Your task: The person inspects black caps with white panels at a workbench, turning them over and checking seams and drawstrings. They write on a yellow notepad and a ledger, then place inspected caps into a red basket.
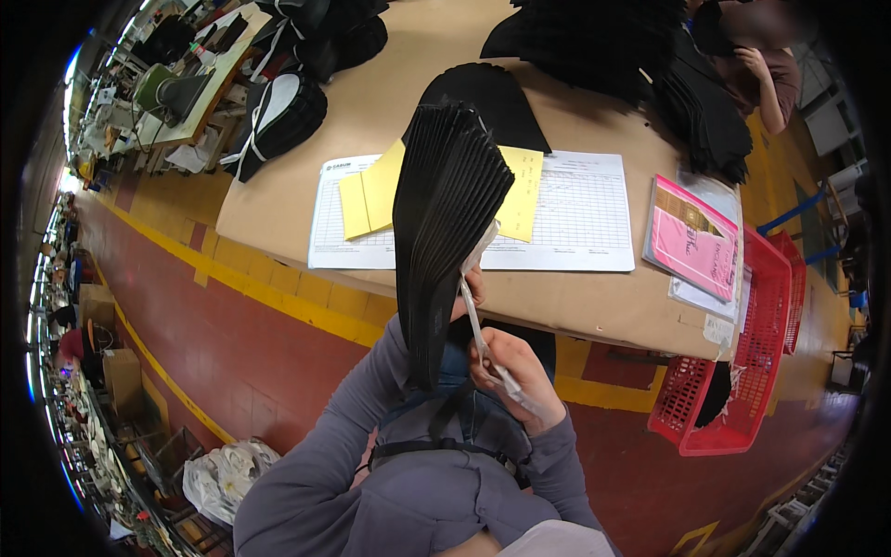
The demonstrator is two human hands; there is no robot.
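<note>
Right grip [522, 368] pinches the white strip [476, 323]; the black stack [442, 209] extends forward-left, long axis pointing away, nearer the left grip [477, 284], whose closure cannot be told.

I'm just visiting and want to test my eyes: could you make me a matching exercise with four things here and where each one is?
Things
1. Right hand
2. Black bundle
3. Pink booklet
4. Red basket

Places
A. On the table, right of the white printed sheets
B. Gripping the white strip
C. Beside the table's right end
D. Partly hiding the yellow papers

Pairs: 1-B, 2-D, 3-A, 4-C
</note>
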